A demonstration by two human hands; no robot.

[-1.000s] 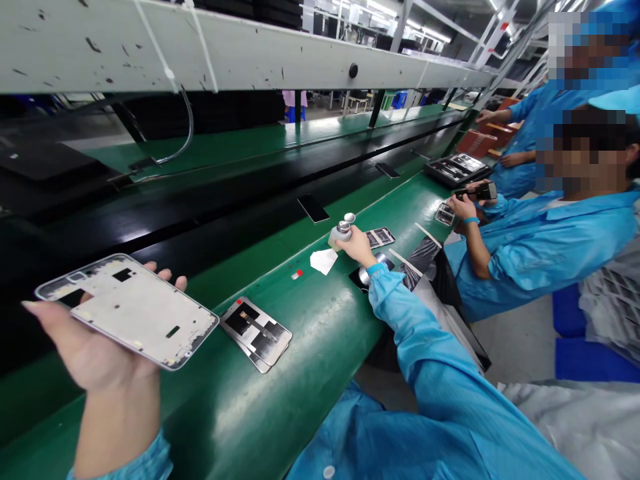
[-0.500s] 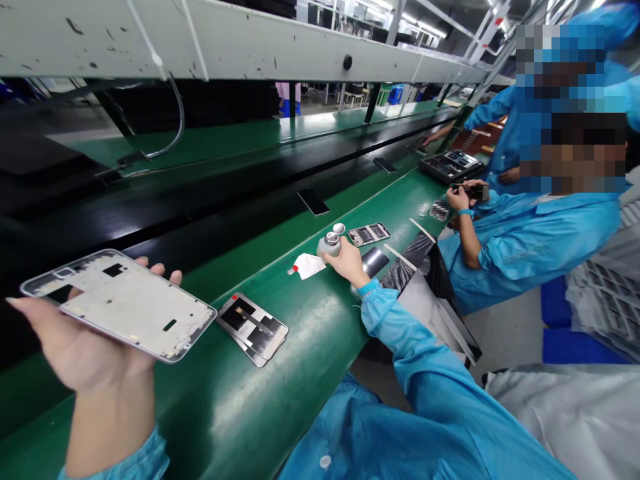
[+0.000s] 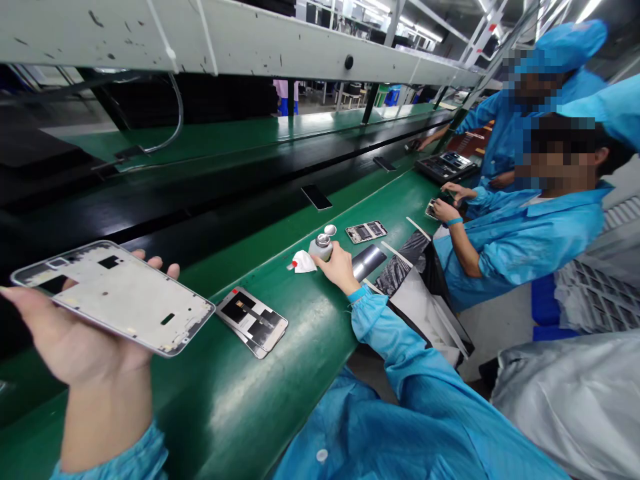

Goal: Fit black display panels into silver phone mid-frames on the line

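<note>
My left hand (image 3: 100, 333) is closed around the edges of a phone frame (image 3: 135, 297), a pale inner plate with a thin metal rim, held above the bench at the left. Out on the green bench, my right hand (image 3: 337, 268) grips a small whitish bottle (image 3: 319, 249) with a metal top and its round lid (image 3: 330, 230) flipped up. Touching or close beside it lies a crumpled white cloth (image 3: 304, 262) with a small red-tipped item (image 3: 294, 265). Nearer to me are stacked phone screens (image 3: 256, 323), backs up. An opened phone (image 3: 367, 232) lies beyond the bottle.
A dark conveyor belt (image 3: 200, 213) runs along the bench, carrying a black phone (image 3: 317, 197). Right of my hand are a dark shiny sheet (image 3: 369, 261) and a black-lined box (image 3: 425, 303). Two co-workers in blue sit at the right, near a black tray (image 3: 447, 167).
My view has shifted slightly. My hands keep their holds, and the bottle sits a little further left. The nearer co-worker's hands have moved lower and left with a phone part.
</note>
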